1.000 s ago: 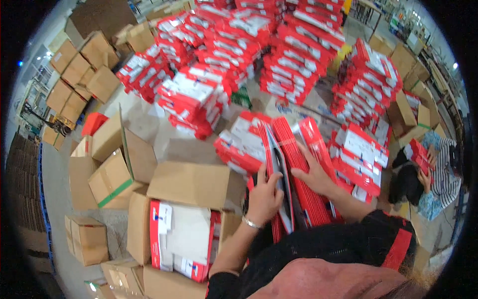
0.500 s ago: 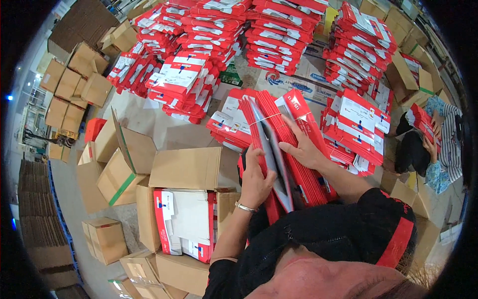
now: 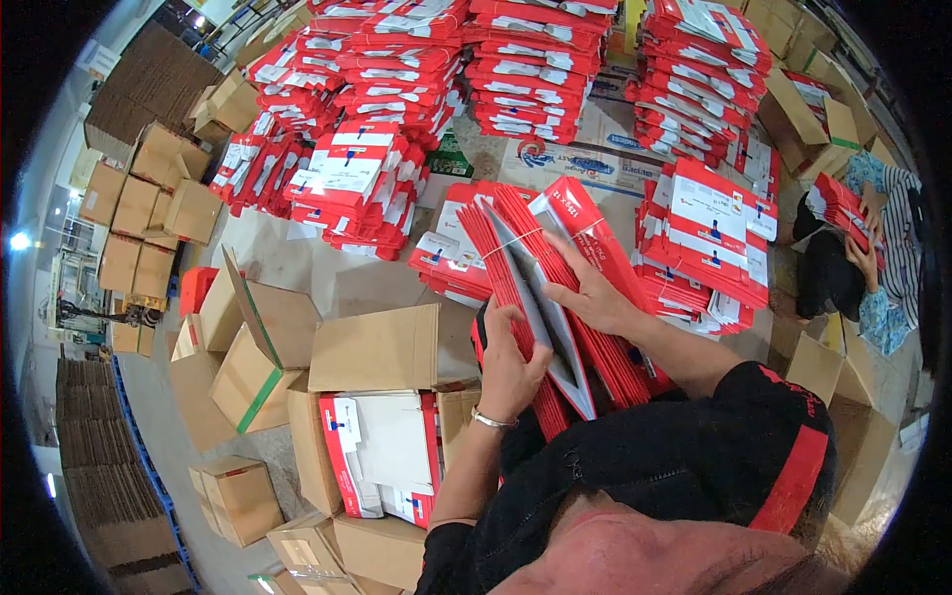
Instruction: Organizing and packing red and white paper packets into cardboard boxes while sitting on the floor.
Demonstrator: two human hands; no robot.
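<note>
A thick banded bundle of red flat packs (image 3: 617, 359) stands on edge in front of my body, parted by a narrow gap that shows white and grey faces. A thin pale band crosses its upper end. My left hand (image 3: 512, 365) has its fingers curled against the left part of the bundle. On the right part rests my right hand (image 3: 593, 296), thumb toward the gap and fingers over the outer side. Behind that hand leans another red pack (image 3: 585, 223) with white print. The lower end of the bundle is partly hidden by my arms and body.
An open carton (image 3: 373, 347) holding red and white packs stands to my left. Tall stacks of red packs (image 3: 540, 74) line the far side; a shorter stack (image 3: 709, 233) is at right. A co-worker (image 3: 878, 248) holds red packs at far right. Brown boxes (image 3: 238, 496) stand left.
The whole view has shifted slightly. Both my hands keep their hold on the bundle, and the gap between its parts remains. The co-worker's red packs have tilted slightly.
</note>
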